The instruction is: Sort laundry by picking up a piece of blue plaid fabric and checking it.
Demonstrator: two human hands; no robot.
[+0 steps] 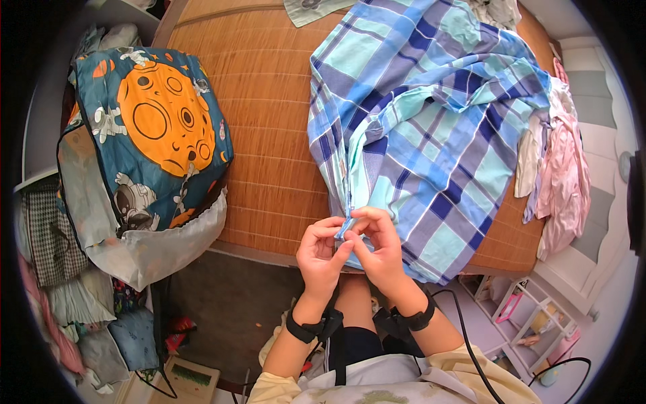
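Note:
A blue and aqua plaid cloth (pixel 439 151) lies loosely spread and rumpled over a bamboo mat (pixel 267 126). Its near corner is raised between my two hands, close to the mat's front edge. My left hand (pixel 323 252) pinches the cloth's seamed edge between thumb and fingers. Right beside it, my right hand (pixel 376 247) pinches the same edge, the thumbs almost touching. From my fingers the edge runs away from me, with an opening in the cloth showing beside it. Both wrists wear black straps.
A storage bag with an orange moon and astronauts (pixel 166 116) stands on the left. Hanging clothes (pixel 70 283) are below it. Pink and white garments (pixel 560 177) lie at the right edge. A white shelf (pixel 530 313) stands lower right, near a black cable (pixel 462 323).

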